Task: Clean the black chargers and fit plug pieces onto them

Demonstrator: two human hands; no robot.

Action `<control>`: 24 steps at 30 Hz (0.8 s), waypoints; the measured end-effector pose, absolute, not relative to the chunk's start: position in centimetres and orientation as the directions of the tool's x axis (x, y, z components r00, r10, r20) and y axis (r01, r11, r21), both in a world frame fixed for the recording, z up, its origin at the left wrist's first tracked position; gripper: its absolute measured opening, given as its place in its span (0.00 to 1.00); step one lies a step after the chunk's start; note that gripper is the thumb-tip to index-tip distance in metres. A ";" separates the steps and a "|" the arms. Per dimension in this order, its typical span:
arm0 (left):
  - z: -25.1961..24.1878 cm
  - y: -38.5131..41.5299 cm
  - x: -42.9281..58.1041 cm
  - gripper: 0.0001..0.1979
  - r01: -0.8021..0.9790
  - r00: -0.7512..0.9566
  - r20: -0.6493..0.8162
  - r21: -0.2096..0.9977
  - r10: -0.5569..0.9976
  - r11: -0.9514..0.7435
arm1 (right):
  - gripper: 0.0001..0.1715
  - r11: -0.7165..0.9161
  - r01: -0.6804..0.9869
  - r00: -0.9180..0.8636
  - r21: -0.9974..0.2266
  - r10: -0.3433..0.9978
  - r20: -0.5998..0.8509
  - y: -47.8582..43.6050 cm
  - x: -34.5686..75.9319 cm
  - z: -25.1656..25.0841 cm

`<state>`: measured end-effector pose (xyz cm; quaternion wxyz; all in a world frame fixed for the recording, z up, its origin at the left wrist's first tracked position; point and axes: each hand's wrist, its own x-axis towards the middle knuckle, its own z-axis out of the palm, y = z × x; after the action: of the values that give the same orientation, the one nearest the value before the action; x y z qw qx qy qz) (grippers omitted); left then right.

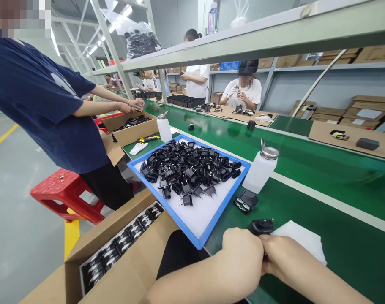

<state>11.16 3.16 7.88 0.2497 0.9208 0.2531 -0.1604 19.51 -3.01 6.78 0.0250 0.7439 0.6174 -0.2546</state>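
My left hand (243,253) and my right hand (273,251) press together at the lower right, both closed. A black power adapter (261,226) with a plug pin showing sticks out beyond them, and a dark bit of it shows between the hands. My wrists and the backs of the hands hide most fingers. Just beyond lies a black adapter housing (246,200) with its circuit board showing at the open end. White paper or cloth (301,238) lies to the right of the hands. A blue-rimmed tray (211,230) to the left holds a heap of black plug heads (189,166).
A white pump bottle (261,171) stands by the tray; another bottle (164,128) is behind it. A carton (116,249) of packed black parts sits at lower left. A co-worker (43,97) stands left, near a red stool (67,192). A shelf (258,40) crosses overhead.
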 end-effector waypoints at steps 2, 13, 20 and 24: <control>8.0 3.3 11.4 0.11 0.519 0.821 -0.442 0.319 0.361 -0.793 | 0.09 -0.232 0.929 0.101 -0.289 0.910 -0.403 -2.9 19.8 6.6; 5.4 3.2 7.9 0.15 0.447 0.895 -0.215 0.418 0.392 -0.791 | 0.14 -0.088 0.951 0.048 -0.298 0.989 -0.141 -5.3 19.7 6.1; 1.6 2.4 9.9 0.48 0.372 0.855 -0.034 0.735 0.517 -0.567 | 0.13 -0.244 0.935 0.188 -0.258 0.957 -0.222 -7.2 21.1 7.0; 0.9 2.8 11.3 0.53 0.297 0.859 0.007 0.807 0.511 -0.510 | 0.14 -0.283 0.881 0.244 -0.379 0.958 -0.150 -7.7 22.5 6.3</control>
<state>11.29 2.78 0.90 0.4356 0.8602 0.2350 0.1229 22.46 -7.68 6.35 -0.1087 0.7811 0.5887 -0.1777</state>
